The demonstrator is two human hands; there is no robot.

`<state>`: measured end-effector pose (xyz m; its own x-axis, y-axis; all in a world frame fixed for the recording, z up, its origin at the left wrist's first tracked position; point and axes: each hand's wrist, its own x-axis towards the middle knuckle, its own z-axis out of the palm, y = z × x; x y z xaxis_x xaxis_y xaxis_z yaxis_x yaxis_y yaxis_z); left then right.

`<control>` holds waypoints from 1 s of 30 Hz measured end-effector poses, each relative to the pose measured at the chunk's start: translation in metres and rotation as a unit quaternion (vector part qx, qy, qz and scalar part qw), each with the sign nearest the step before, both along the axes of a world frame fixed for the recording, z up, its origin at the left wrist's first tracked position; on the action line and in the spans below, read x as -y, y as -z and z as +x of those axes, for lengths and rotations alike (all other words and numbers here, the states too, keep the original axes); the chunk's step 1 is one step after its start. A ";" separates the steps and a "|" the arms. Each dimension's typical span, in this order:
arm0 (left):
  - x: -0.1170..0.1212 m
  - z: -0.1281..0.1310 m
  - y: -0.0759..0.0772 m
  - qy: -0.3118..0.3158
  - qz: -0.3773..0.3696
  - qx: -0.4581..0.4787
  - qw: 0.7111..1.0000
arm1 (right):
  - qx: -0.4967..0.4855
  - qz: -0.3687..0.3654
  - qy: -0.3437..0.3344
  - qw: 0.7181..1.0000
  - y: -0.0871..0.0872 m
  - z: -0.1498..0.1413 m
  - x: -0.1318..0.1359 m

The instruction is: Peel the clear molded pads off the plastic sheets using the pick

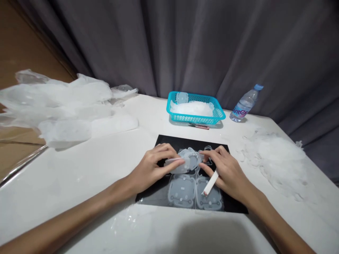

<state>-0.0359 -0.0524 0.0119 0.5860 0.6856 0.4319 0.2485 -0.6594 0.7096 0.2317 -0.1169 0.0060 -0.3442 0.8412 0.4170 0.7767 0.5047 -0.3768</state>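
Observation:
My left hand (160,162) is closed, pinching thin translucent plastic pieces (173,166) between thumb and fingers above a black mat (148,195). Opposite it, my right hand (225,167) has thumb and forefinger slightly apart beside the edge of a clear plastic web (199,158). A slim white stick-like tool (211,182) is tucked in the same hand, its tip pointing toward me; I cannot make out its kind. On the near half of the mat lie two rounded-square translucent plastic pieces (181,190), side by side and joined to the web.
Behind the mat stands a turquoise basket (196,120) containing white translucent pieces, with small pink-handled snips (200,126) before it. A water bottle (245,104) is to its right. Plastic bags (76,106) pile up at left; clear scraps (283,158) heap at right. A grey curtain (185,46) hangs behind.

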 end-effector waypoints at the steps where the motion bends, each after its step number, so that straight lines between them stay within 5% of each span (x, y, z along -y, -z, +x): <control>1: -0.009 0.000 -0.001 -0.012 -0.007 -0.005 1.000 | 0.030 0.010 0.010 0.999 0.002 0.004 -0.003; 4: -0.048 0.007 -0.016 -0.053 0.007 -0.003 0.999 | 0.078 0.028 0.039 0.996 0.008 0.015 -0.012; 8: -0.131 0.033 -0.059 -0.187 0.143 0.080 0.969 | 0.068 0.047 0.030 0.996 0.019 0.019 -0.021; 12: -0.183 0.061 -0.078 -0.255 0.107 0.056 0.959 | 0.039 0.060 0.039 0.997 0.030 0.016 -0.027; 14: -0.164 0.067 -0.064 -0.248 0.127 0.067 0.958 | 0.008 0.050 0.057 0.997 0.034 0.014 -0.028; 17: -0.085 0.060 -0.027 -0.025 0.139 0.011 0.990 | -0.039 0.020 0.061 0.997 0.037 0.015 -0.030; 19: -0.028 0.050 -0.005 0.137 0.112 -0.094 0.980 | -0.064 0.000 0.063 0.996 0.037 0.016 -0.031; 21: 0.008 0.040 0.008 0.220 0.110 -0.140 0.959 | -0.085 -0.015 0.066 0.994 0.036 0.018 -0.031; 23: 0.020 0.034 0.012 0.236 0.105 -0.165 0.952 | -0.107 -0.033 0.063 0.992 0.034 0.020 -0.032; 30: 0.001 0.027 0.013 0.198 0.119 -0.166 0.959 | -0.249 -0.034 0.084 0.964 0.014 0.027 -0.025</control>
